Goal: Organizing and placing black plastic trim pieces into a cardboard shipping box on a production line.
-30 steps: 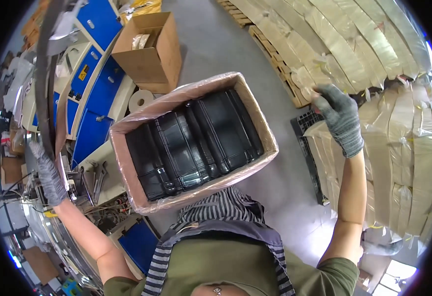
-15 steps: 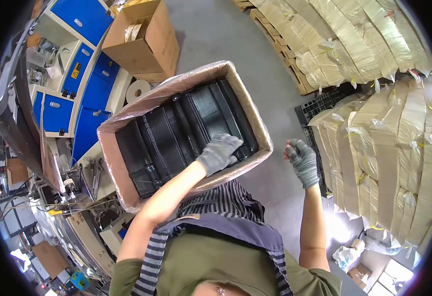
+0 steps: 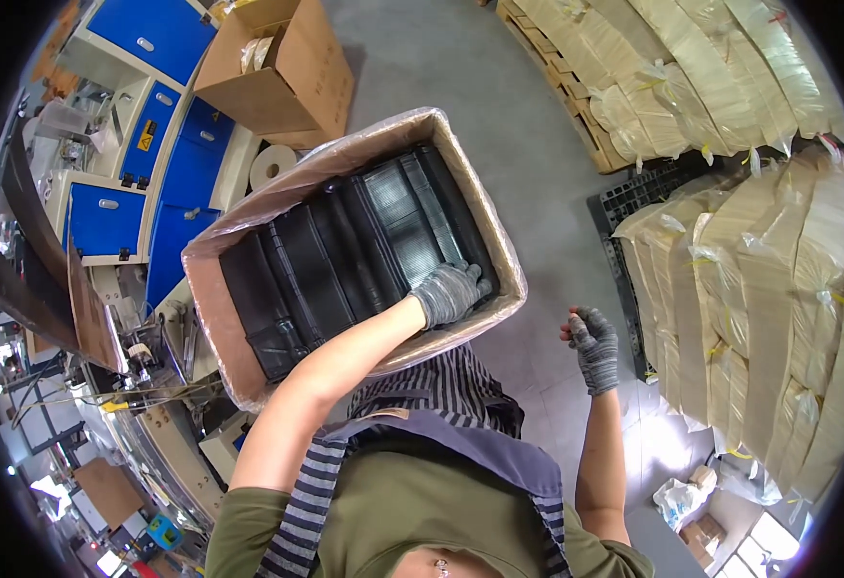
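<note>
My left hand point(image 3: 449, 294), in a grey striped glove, reaches into a lined carton point(image 3: 212, 323). Its bent fingers press together against the black plastic bundles point(image 3: 330, 260) near the carton's right end; whether they grip an edge is hidden. Those bundles are glossy and lie side by side in a row, with ridges between them, filling much of the carton. Over the floor to the right of the carton is my right hand point(image 3: 595, 352), gloved alike with fingertips showing. Its fingers are loosely bent and apart, and nothing shows in them.
A taller open carton point(image 3: 297, 87) with rolls inside stands beyond, near a white roll point(image 3: 273, 166). Blue-doored machine cabinets point(image 3: 104, 222) line the left. On the right, wrapped stacks point(image 3: 730, 289) rest on a black pallet point(image 3: 624, 279), with a wooden pallet point(image 3: 576, 111) farther back.
My left hand has shifted slightly right along the black bundles, its fingers bent. My right hand has lowered a little, and its fingers have loosened. The whole view has shifted slightly.
</note>
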A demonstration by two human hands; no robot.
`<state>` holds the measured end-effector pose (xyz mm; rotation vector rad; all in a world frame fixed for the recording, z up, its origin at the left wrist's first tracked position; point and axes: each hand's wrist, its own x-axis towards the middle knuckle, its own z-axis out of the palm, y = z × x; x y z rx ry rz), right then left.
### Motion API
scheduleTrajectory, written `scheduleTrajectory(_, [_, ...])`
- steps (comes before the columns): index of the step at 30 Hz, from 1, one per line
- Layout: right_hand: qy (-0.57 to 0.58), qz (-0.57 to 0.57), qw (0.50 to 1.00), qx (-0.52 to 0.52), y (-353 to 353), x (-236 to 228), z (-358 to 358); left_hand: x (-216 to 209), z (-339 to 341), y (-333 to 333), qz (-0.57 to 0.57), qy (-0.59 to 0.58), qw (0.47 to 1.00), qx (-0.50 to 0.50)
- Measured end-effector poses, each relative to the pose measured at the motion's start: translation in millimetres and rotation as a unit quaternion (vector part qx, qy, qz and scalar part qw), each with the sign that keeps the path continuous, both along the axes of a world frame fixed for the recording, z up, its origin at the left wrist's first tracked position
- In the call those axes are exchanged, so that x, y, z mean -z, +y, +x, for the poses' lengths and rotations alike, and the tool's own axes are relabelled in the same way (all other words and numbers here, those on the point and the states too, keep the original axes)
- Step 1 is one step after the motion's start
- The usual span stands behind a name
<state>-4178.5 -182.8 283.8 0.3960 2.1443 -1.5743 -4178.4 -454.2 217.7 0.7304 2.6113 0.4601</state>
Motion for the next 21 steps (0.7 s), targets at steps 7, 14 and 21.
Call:
scheduleTrajectory(7, [-0.010,-0.022,0.999,-0.042,-19,13,-2,-5,-2,-1,-0.037,-0.035,0.997,0.059])
scheduleTrajectory(14, [-0.050,-0.036,0.997,-0.056,-31,18,-1,13,-4,2,-0.016,-0.008,0.998,0.065])
scheduleTrajectory(21, [-0.066,-0.018,0.996,-0.065,-34,24,4,8,4,-4,-0.010,0.047,0.996,0.074])
